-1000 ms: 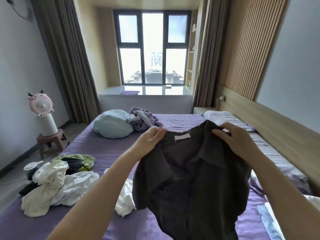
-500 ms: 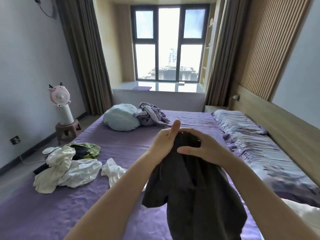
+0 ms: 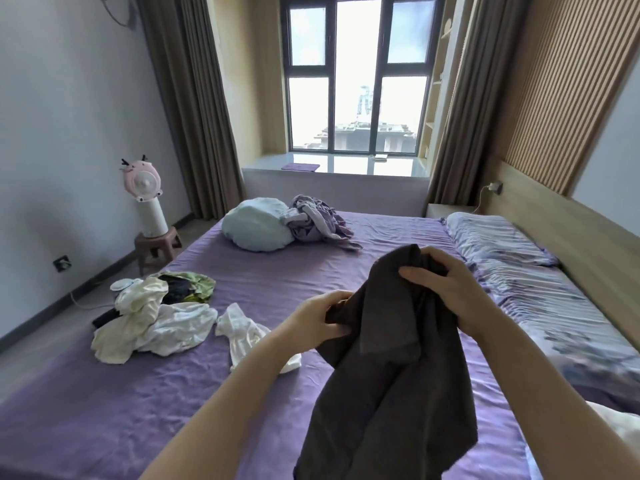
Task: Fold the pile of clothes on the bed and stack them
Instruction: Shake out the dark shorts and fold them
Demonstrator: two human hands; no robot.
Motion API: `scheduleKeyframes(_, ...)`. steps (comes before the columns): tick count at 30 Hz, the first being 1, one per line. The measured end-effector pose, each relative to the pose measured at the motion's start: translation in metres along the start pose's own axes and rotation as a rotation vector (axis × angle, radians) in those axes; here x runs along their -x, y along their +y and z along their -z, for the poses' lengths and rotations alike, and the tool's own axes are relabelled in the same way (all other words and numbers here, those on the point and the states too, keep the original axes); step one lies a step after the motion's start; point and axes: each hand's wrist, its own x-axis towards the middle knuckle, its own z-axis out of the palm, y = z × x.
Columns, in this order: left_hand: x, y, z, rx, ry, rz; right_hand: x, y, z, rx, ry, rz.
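A dark grey shirt (image 3: pixel 391 386) hangs in the air in front of me over the purple bed (image 3: pixel 138 403). My right hand (image 3: pixel 446 289) grips its bunched top edge. Lower and to the left, my left hand (image 3: pixel 318 322) pinches a fold at the shirt's side. A pile of unfolded clothes (image 3: pixel 152 313), mostly white with a green and a dark piece, lies on the bed's left part. One white garment (image 3: pixel 246 332) lies apart just right of the pile.
A light blue pillow (image 3: pixel 258 228) and a crumpled lilac cloth (image 3: pixel 317 220) lie at the bed's far end. A patterned quilt (image 3: pixel 540 299) runs along the right by the wooden headboard. A pink fan (image 3: pixel 142 181) stands on a stool left of the bed.
The shirt was spread by its collar, then gathered together. My left hand has since dropped down the shirt's left side while my right hand keeps the top. The view has tilted up and left.
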Motion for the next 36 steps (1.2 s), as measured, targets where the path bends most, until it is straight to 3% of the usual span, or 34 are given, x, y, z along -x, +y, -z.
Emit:
scheduleKeyframes(8,0.013,-0.011,0.001,-0.265,0.146,0.054,0.024,0.039,0.034,0.487,0.035,-0.051)
scheduleKeyframes(12,0.015,-0.019,0.017,-0.446,0.042,0.187,0.029,0.049,0.043,0.831,-0.034,-0.155)
scheduleKeyframes(16,0.010,-0.034,0.030,-0.379,-0.021,0.302,0.024,0.053,0.053,1.013,-0.107,-0.324)
scheduleKeyframes(19,0.004,-0.056,0.034,-0.335,-0.097,0.379,0.019,0.064,0.057,1.023,-0.177,-0.375)
scheduleKeyframes(24,-0.019,-0.116,0.034,-0.383,-0.250,0.541,-0.004,0.109,0.058,0.812,-0.377,-0.530)
scheduleKeyframes(29,-0.058,-0.198,0.012,-0.357,-0.103,0.470,-0.056,0.185,0.040,0.863,-0.194,-0.520)
scheduleKeyframes(33,-0.095,-0.271,-0.019,-0.451,-0.083,0.519,-0.086,0.262,0.018,1.007,-0.053,-0.595)
scheduleKeyframes(36,-0.121,-0.318,-0.038,-0.423,-0.117,0.487,-0.093,0.321,0.011,1.069,-0.071,-0.693)
